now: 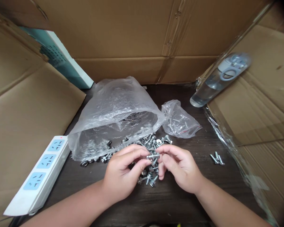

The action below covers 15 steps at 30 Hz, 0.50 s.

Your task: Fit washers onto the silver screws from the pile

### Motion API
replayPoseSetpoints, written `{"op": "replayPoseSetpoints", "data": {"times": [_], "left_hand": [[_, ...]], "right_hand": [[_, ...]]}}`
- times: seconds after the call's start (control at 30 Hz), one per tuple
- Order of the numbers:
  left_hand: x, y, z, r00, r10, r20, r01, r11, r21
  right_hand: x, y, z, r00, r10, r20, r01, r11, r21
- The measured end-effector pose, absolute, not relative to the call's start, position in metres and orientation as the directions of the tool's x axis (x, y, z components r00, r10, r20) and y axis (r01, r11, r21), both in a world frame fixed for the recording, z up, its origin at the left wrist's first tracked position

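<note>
Bolt (pixel 153 155), bright metal, with stacked washers (pixel 148 156)

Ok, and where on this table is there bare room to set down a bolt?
Bare wood of the table shows between the power strip and your left hand, around the group of bolts right of the small plastic bag, and in front of the bolt pile. It is crowded beneath your right hand and left hand, by the large plastic bag.

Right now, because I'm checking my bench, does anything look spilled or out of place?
Yes: the washered bolts lie in a loose heap on the dark wood tabletop, spilling from the mouth of the clear plastic bag, and a few stray bolts sit off to the right. A clear bottle lies tilted against the cardboard.
</note>
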<state>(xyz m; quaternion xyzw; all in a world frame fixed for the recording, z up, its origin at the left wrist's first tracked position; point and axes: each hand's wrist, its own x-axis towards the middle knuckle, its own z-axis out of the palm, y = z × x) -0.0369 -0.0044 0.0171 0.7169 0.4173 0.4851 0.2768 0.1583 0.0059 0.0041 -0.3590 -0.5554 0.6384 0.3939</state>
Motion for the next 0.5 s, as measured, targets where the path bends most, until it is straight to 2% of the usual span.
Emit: {"op": "replayPoseSetpoints", "data": {"times": [0.17,0.5], "left_hand": [[-0.0364,-0.0046,0.017,0.111,0.912,0.395,0.281,-0.41,0.868],[-0.0351,-0.006,0.0188,0.2,0.892,0.406,0.267,-0.448,0.853]], "right_hand": [[0.1577,0.005,0.0051,-0.457,0.887,0.068,-0.213,-0.035,-0.977],[0.1547,0.0039,0.0048,-0.397,0.909,0.126,-0.126,0.082,-0.989]]}}
